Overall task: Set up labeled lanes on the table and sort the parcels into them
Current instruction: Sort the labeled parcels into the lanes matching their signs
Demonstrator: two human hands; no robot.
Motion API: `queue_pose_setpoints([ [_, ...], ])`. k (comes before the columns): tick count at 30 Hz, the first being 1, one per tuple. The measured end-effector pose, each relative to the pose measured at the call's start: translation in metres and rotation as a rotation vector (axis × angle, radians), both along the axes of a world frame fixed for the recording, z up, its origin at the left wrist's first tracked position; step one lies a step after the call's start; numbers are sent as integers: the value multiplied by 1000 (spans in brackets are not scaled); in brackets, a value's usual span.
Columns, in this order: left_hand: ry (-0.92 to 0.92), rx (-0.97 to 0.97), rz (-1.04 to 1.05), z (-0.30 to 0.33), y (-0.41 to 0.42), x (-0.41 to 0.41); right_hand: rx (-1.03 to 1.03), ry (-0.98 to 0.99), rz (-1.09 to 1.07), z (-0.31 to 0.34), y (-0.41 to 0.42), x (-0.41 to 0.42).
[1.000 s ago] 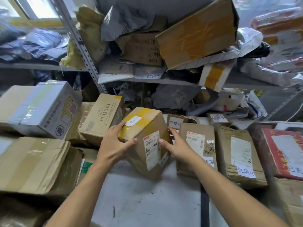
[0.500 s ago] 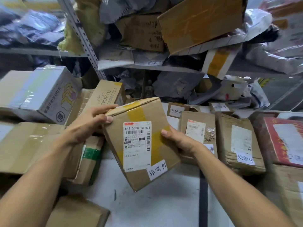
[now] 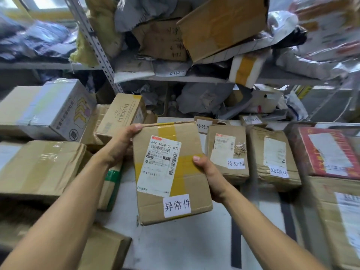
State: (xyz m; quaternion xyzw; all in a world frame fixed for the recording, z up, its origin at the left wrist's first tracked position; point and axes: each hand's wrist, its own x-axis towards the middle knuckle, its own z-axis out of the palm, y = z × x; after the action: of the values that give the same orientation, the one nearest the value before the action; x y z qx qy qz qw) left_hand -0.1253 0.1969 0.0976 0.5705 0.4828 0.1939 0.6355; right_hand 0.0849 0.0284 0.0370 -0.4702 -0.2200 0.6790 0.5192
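Both hands grasp the box (image 3: pixel 171 172) above the tabletop (image 3: pixel 185 246): left hand (image 3: pixel 121 147) at its ten o'clock corner, right hand (image 3: pixel 209 172) at three o'clock. Labeled parcels (image 3: pixel 228 151) lie beyond at two o'clock.

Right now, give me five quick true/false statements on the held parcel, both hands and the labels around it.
1. Both hands hold the held parcel off the table. True: left hand at its upper left corner, right hand on its right edge.
2. The held parcel's white sticker reads 处理中. False: it reads 异常件.
3. A parcel marked 待处理 lies just right of the held one. True.
4. The MYORIO box sits at the far right of the table. False: it is at the left, behind the left hand.
5. The held parcel has yellow tape across it. True.
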Motion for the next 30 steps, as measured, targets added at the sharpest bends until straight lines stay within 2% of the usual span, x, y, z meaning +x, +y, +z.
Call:
queue_pose_setpoints([
  [4,-132,-16,-30,1,-52,27,-12,39,-109,1,-25,14],
  [7,-215,-112,-8,-11,-100,34,-22,69,-168,5,-41,32],
  [15,-287,-172,22,-10,-178,95,-139,-6,-75,40,-100,104],
  [23,-342,-204,20,4,-245,166,-23,36,-177,58,-181,157],
  [30,-346,-209,-85,11,-281,224,-38,-13,-292,69,-235,203],
])
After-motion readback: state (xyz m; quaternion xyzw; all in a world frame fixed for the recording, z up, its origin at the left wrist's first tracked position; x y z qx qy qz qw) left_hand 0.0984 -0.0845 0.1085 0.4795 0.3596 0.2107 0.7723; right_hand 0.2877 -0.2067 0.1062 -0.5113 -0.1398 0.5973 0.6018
